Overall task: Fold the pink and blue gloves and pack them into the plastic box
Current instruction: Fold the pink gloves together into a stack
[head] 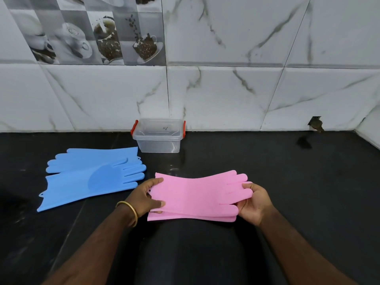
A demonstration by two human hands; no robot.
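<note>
both forearms forward, left hand and right hand pinching, thumbs uppermost

Black countertop with gloves and box

Blue gloves lie left; the clear plastic box stands far centre by the wall; pink gloves near centre.

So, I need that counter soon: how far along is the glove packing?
Early. Done: the pink gloves look stacked as a pair. In hand: the left hand grips their cuff end and the right hand their finger end, no fold made yet. Left: the blue gloves lie flat and unfolded on the counter, and the plastic box by the wall holds nothing, lid apparently on.
</note>
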